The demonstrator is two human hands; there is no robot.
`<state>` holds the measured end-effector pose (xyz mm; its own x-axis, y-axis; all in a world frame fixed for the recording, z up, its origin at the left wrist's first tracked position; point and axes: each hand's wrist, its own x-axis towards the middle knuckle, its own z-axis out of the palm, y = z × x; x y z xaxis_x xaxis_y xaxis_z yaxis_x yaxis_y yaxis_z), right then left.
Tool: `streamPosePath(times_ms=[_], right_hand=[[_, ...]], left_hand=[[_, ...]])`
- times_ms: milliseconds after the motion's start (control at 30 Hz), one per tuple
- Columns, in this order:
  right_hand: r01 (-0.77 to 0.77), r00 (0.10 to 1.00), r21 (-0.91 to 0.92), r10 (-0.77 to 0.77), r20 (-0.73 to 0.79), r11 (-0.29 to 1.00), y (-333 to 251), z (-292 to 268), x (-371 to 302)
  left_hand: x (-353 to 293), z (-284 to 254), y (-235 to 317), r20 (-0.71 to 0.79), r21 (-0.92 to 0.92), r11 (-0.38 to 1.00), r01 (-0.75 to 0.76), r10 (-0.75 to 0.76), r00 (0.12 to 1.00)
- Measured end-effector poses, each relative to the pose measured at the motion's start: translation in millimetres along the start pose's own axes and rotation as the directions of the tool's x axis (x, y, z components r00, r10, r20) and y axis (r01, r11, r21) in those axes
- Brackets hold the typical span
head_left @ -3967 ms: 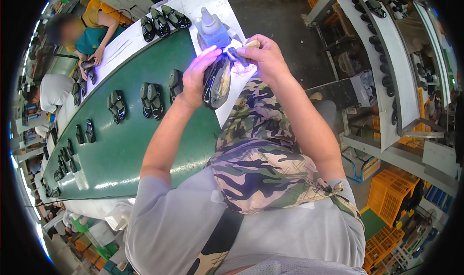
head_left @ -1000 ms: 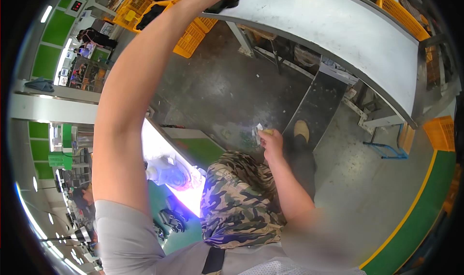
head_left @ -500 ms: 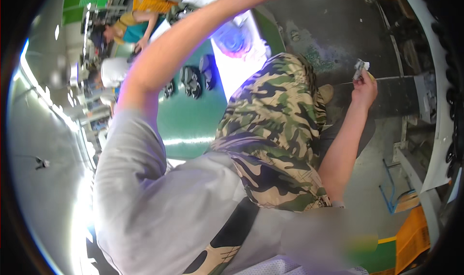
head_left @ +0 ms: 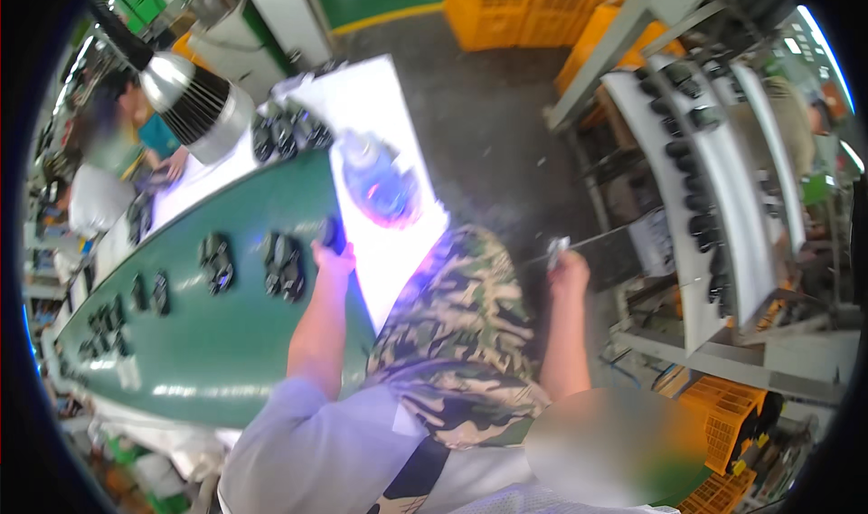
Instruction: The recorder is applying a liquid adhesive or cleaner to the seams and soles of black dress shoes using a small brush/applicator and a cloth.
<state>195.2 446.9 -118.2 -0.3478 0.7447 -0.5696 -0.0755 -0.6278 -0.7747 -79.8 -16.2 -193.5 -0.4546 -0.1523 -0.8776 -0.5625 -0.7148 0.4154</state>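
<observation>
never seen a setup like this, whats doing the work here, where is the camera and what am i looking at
There's no machine: a person works with two bare hands. The camera sits on their head, looking down; its wide lens bends straight edges.

Dark shoes stand on the green table, mostly in pairs. Beside it, a blue bottle is on a brightly lit white surface.

The left hand is at another dark shoe; blur hides whether it grips. The right hand holds a small pale piece, too blurred to identify.
</observation>
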Motion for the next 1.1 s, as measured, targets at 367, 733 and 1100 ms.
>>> streamPosePath(times_ms=[367,733,1100], right_hand=[[0.062,0.994,-0.187,-0.043,0.100,0.980,-27,32,-50],[0.246,0.933,-0.312,-0.137,0.332,0.918,-42,113,-73],[0.449,0.496,-0.082,-0.172,0.851,0.890,-50,257,-191]], left_hand=[[97,-15,23,0.427,-0.208,0.971,-0.116,0.197,0.883],[-170,15,74,0.894,-0.169,0.938,-0.303,0.275,0.353],[-267,50,79,0.775,-0.399,-0.507,-0.764,0.259,-0.577]])
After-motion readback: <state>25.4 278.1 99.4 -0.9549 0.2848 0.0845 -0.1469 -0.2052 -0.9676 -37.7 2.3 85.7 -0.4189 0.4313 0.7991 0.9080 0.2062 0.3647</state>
